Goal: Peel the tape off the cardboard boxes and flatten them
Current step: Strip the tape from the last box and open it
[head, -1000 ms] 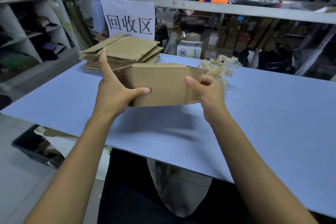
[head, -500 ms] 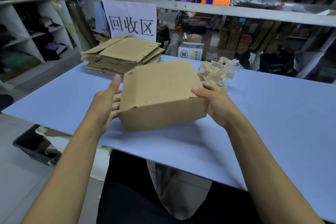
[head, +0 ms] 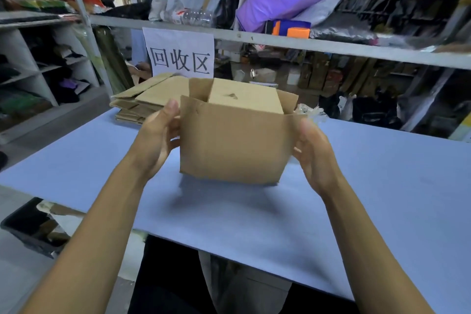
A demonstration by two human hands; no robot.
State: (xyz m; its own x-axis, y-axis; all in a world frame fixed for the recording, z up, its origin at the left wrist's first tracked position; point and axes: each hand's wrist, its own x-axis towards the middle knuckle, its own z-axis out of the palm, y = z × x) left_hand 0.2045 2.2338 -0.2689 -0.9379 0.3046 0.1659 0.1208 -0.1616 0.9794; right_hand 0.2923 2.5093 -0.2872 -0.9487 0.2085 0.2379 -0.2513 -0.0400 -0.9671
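A small brown cardboard box [head: 234, 143] stands upright just above the blue table [head: 382, 186], its top flaps open toward me. My left hand [head: 158, 140] grips its left side, thumb on the near face. On the box's right edge my right hand [head: 314, 150] holds it with curled fingers behind the wall. A pile of flattened boxes [head: 147, 99] lies at the table's back left. A wad of peeled clear tape [head: 312, 112] sits behind the box on the right.
A paper sign [head: 179, 53] hangs from the shelf rail behind the pile. Cluttered shelves fill the background. A dark bin [head: 33, 227] with scraps stands on the floor at lower left, below the table's near edge.
The box was turned from lying flat-side up to standing with its open flaps upward. Both hands shifted to its left and right sides and lifted it a little toward the back.
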